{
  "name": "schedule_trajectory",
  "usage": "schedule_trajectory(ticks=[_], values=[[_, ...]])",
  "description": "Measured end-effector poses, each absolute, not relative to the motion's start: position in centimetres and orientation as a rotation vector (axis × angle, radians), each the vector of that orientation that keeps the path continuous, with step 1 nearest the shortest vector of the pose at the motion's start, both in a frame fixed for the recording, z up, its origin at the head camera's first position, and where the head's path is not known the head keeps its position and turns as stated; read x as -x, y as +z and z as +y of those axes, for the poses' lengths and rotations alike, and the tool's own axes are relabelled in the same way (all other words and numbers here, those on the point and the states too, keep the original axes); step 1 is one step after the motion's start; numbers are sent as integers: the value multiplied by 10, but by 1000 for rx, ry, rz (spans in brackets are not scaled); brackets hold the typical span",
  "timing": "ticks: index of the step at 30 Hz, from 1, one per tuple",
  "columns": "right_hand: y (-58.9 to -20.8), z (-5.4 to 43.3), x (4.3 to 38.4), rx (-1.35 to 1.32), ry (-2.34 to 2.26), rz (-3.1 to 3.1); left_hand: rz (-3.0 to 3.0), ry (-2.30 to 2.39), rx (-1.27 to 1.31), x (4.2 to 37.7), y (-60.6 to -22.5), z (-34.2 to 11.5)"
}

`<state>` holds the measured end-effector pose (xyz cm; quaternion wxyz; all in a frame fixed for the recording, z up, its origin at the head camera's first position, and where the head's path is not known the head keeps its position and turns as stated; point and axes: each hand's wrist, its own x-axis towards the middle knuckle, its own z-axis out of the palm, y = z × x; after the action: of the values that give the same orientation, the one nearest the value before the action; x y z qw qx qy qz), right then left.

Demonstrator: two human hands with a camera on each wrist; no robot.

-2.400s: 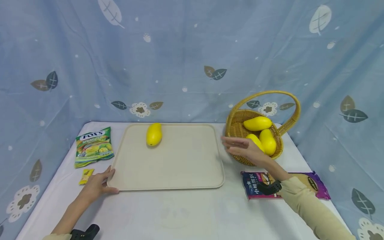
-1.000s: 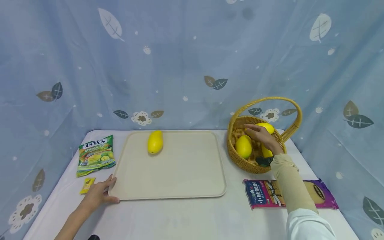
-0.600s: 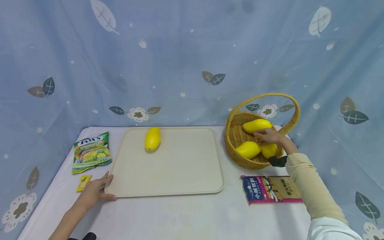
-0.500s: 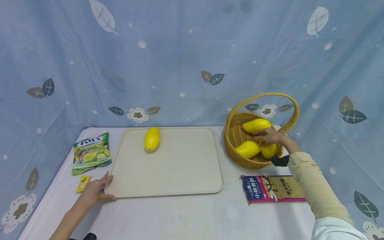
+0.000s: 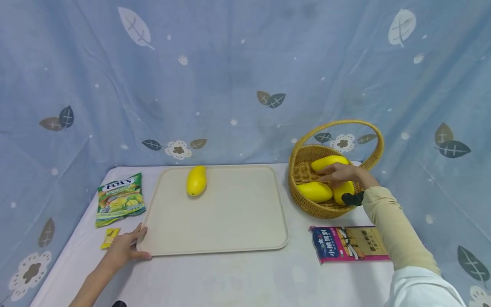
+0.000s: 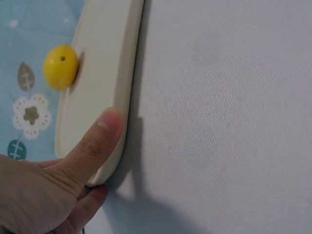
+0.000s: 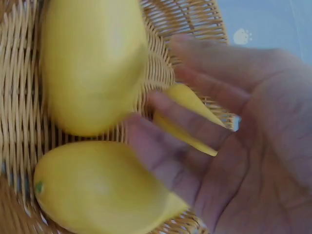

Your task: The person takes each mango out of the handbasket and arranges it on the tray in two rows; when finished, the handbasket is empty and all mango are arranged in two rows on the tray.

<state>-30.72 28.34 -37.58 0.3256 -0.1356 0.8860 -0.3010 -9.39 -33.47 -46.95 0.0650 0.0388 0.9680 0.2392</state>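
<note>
My left hand (image 5: 122,250) holds the near left corner of a cream tray (image 5: 230,217); in the left wrist view its thumb (image 6: 95,144) lies along the rim and fingers curl round the corner. A yellow mango (image 5: 196,181) lies near the tray's back edge. Over a wicker basket (image 5: 316,210) at the right, my right hand (image 5: 341,172) reaches in with loosely spread fingers. Three mangoes are inside: one at the left (image 5: 314,192), one below the palm (image 5: 344,194), one behind (image 5: 329,162). The right wrist view shows nothing gripped; whether a fingertip touches fruit I cannot tell.
A green candy bag (image 5: 120,199) lies left of the tray, with a small yellow packet (image 5: 110,238) before it. A pasta packet (image 5: 345,244) is in front of the basket, partly under my right sleeve. The basket's tall handle (image 5: 337,123) arches over it.
My right hand has moved from the basket's left side to above the fruit inside. The left mango in the basket has turned from upright to lying sideways. My left hand stays at the tray corner.
</note>
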Motion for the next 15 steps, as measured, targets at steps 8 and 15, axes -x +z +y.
schedule_trajectory(ticks=[8,15], values=[[-383,289,301,421,-837,2312,2942,696,-138,94,-471,-334],[-401,287,300,452,-952,2075,2948,693,-143,95,-471,-334]])
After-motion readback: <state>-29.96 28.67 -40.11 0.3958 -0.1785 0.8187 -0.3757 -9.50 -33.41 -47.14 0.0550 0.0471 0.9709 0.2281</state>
